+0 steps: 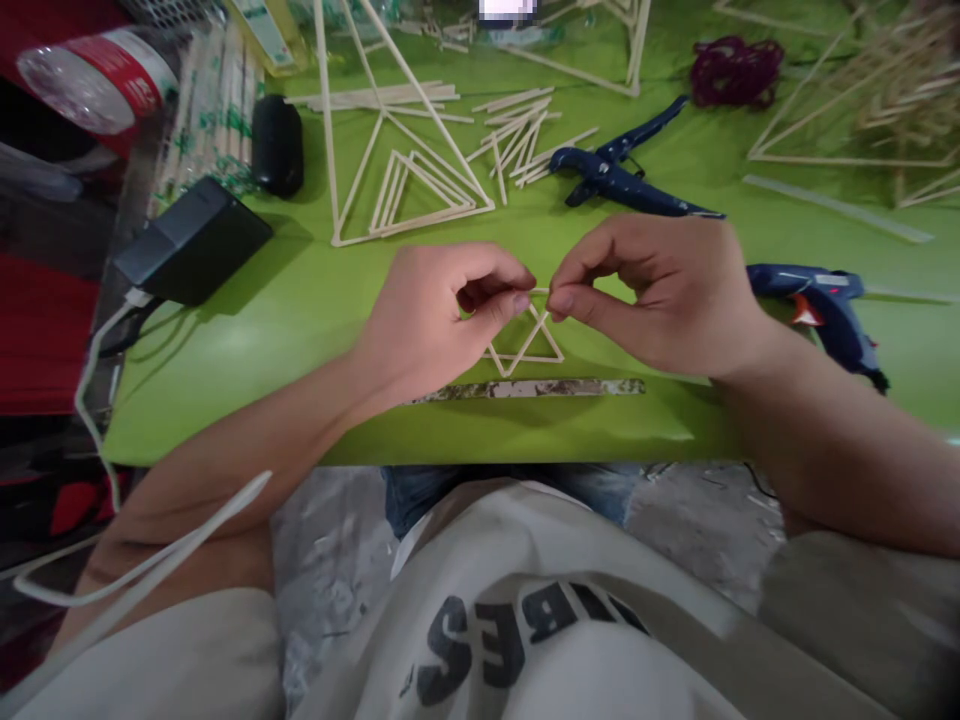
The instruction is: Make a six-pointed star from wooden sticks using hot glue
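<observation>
Two small triangles of thin wooden sticks, overlapping in a star shape [523, 357], are between my hands over the green table. My left hand [442, 305] pinches the star's upper left part between thumb and forefinger. With thumb and fingertips pressed together, my right hand [652, 285] grips its upper right part. The fingers hide both upper corners. A flat strip with worn, flaking paint [532, 388] lies just below the star. Behind the hands stands a larger stick frame [334, 150] with several small nested triangles [420, 195] inside its base.
Dark blue pliers-like clamp [615, 178] and loose sticks [525, 140] lie behind my hands. A blue glue gun [825, 300] is at right, near a glue stick [836, 208]. A black adapter [195, 240] with white cable sits left. Purple cord [735, 72] and more stick frames fill the back.
</observation>
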Action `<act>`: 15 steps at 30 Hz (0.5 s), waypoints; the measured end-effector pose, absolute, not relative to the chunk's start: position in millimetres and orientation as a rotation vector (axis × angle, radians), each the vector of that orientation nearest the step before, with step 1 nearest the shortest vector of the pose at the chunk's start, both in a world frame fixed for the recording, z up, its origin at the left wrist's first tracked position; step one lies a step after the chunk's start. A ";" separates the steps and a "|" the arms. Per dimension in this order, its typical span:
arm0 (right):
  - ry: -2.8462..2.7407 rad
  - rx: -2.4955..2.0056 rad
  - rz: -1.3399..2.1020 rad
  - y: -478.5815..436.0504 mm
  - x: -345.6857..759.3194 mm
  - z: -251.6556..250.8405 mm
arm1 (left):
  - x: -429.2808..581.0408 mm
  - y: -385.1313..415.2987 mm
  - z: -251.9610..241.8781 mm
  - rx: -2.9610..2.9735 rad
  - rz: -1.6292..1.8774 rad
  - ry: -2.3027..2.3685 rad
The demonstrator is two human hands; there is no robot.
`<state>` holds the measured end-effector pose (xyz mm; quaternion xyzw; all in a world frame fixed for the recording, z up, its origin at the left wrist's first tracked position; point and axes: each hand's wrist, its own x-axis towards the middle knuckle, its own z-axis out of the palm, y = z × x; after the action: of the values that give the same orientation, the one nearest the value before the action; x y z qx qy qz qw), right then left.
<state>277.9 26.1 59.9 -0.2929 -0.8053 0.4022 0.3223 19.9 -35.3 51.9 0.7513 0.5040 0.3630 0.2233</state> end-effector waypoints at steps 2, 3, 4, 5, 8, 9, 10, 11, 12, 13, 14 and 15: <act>-2.118 -0.783 1.026 25.1 277.0 58.7 | 22.8 -35.3 50.8 2.052 0.973 1.372; -2.122 -0.788 1.006 25.4 276.7 57.5 | 24.2 -35.4 50.0 2.046 0.960 1.363; -2.124 -0.791 0.979 25.9 276.3 56.1 | 25.5 -35.4 48.9 2.042 0.949 1.357; -2.127 -0.789 0.943 26.6 275.8 54.7 | 26.8 -35.2 47.7 2.037 0.943 1.355; -2.158 -0.759 0.838 27.4 272.5 52.2 | 31.0 -34.0 43.6 2.006 0.923 1.345; -2.172 -0.749 0.819 26.8 271.0 52.2 | 32.4 -33.2 42.4 1.991 0.917 1.343; -2.183 -0.742 0.811 25.9 269.5 52.6 | 33.9 -32.5 41.6 1.977 0.907 1.340; -2.188 -0.734 0.811 24.6 268.1 53.3 | 35.3 -31.7 41.1 1.969 0.904 1.336; -2.190 -0.724 0.818 23.2 266.9 54.2 | 36.6 -30.9 41.1 1.962 0.904 1.329; -2.186 -0.708 0.824 21.8 266.0 55.2 | 37.6 -30.3 41.4 1.959 0.914 1.312; -2.178 -0.691 0.830 20.5 265.6 56.3 | 38.4 -29.8 41.9 1.952 0.928 1.291; -2.169 -0.676 0.833 19.6 265.7 57.4 | 38.7 -29.5 42.7 1.942 0.948 1.271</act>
<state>265.7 19.6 57.4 -0.2615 -0.8385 0.3220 0.3533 38.7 -29.5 42.7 0.7358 0.4816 0.3595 0.3121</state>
